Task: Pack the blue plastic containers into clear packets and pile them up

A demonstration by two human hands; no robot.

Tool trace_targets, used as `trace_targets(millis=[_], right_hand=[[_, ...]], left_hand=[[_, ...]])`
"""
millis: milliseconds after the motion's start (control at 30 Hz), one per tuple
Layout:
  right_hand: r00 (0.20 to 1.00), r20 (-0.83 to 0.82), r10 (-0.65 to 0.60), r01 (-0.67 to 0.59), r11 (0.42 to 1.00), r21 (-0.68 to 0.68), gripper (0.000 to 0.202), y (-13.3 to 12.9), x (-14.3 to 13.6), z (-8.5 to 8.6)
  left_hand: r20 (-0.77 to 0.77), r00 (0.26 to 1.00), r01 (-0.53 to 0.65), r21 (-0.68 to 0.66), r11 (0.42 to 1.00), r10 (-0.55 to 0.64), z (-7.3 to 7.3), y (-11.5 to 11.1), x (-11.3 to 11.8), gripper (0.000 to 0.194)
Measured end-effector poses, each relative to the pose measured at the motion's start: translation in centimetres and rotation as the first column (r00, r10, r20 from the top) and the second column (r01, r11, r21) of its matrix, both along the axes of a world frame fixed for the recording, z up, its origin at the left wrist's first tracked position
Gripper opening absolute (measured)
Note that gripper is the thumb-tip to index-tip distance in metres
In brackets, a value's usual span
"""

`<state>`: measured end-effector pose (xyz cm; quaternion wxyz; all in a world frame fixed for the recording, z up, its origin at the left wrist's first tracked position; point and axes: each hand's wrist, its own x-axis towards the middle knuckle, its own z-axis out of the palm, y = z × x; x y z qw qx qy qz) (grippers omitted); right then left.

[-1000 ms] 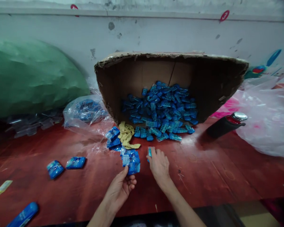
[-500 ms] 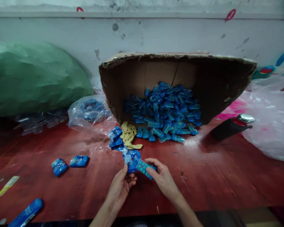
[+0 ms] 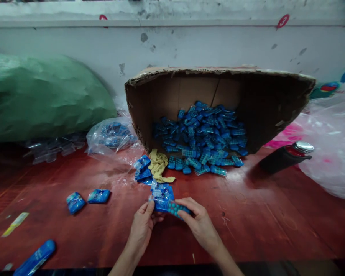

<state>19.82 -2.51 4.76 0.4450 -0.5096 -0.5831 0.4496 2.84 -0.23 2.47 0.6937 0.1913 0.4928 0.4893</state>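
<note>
My left hand (image 3: pixel 143 222) pinches the near left edge of a blue printed packet (image 3: pixel 163 200) between thumb and fingers. A blue pack with round turquoise bumps (image 3: pixel 177 209) is gripped by my right hand (image 3: pixel 199 220), its left end against the packet's right side. More blue packets (image 3: pixel 143 167) lie just beyond, beside a crumpled yellow cloth (image 3: pixel 158 165). Behind them a cardboard box (image 3: pixel 166 90) on its side holds a heap of small blue packs (image 3: pixel 204 130), some spilling out at its front edge.
Two blue packets (image 3: pixel 99 196) lie to the left on the red table (image 3: pixel 255 226), with a long blue case (image 3: pixel 37 257) nearer. A dark bottle (image 3: pixel 281 158) leans at the right by a pink-white plastic bag (image 3: pixel 330 145). Clear bag (image 3: pixel 112 134) and green sack (image 3: pixel 46 97) stand back left.
The bumpy pack in my right hand has turned flatter and lies closer against the packet. The whole view has shifted slightly, with the surroundings appearing a little farther right.
</note>
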Motion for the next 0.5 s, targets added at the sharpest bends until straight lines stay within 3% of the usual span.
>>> trace_targets(millis=[133,500], right_hand=[[0.998,0.062,0.022,-0.026,0.997,0.077,0.022,0.05,0.08,-0.15],[0.995,0.061,0.075,-0.079,0.995,0.054,0.022,0.15,0.15,-0.44]], left_hand=[[0.016,1.0,0.003,-0.046,0.999,-0.002,-0.05,0.06,0.02,0.023],[0.018,1.0,0.017,-0.113,0.993,-0.015,-0.2,-0.09,0.15,0.023]])
